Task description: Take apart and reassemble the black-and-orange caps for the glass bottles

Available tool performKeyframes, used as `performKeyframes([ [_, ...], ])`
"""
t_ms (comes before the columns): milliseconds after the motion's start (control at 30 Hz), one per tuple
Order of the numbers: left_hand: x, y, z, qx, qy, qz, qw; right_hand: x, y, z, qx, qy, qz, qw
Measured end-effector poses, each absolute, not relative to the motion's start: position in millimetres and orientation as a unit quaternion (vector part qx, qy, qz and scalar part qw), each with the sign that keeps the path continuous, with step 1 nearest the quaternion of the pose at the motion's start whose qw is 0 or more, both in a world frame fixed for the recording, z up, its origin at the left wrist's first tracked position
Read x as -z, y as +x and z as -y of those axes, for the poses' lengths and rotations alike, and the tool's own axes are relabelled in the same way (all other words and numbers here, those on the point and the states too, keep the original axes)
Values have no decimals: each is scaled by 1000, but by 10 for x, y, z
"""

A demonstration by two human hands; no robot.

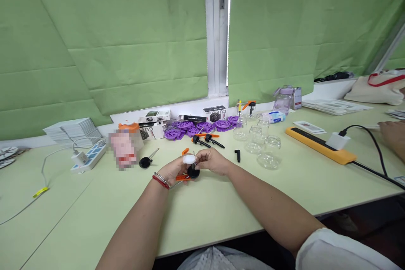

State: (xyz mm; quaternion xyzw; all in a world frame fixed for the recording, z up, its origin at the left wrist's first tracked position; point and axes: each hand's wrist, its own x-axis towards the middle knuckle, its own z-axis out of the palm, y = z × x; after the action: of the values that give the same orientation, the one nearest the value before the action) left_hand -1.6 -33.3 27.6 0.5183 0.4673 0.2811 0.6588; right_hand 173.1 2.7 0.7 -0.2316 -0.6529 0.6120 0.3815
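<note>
Close together over the table, both of my hands are closed on a small assembly with a round black part, an orange strip and a thin metal rod. My left hand holds it from the left side, its fingers partly hidden. A white oval piece shows at the top, between the hands. My right hand pinches the black stem above the round part. To the left lies a black disc with a rod. A black elbow piece lies to the right.
Behind my hands are purple spoked discs and black rods with orange handles. Several clear jars stand right, near an orange power strip. A white power strip lies left. Another person's hand rests far right.
</note>
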Motion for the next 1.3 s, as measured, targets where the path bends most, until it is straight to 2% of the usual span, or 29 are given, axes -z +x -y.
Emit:
performKeyframes([
  [833, -308, -11, 345, -281, 519, -453, 668, 33, 1705, -22, -562, -231, 692, 390],
  [1300, -307, -42, 339, -282, 503, -446, 684, 50, 1697, -31, -579, -222, 684, 385],
])
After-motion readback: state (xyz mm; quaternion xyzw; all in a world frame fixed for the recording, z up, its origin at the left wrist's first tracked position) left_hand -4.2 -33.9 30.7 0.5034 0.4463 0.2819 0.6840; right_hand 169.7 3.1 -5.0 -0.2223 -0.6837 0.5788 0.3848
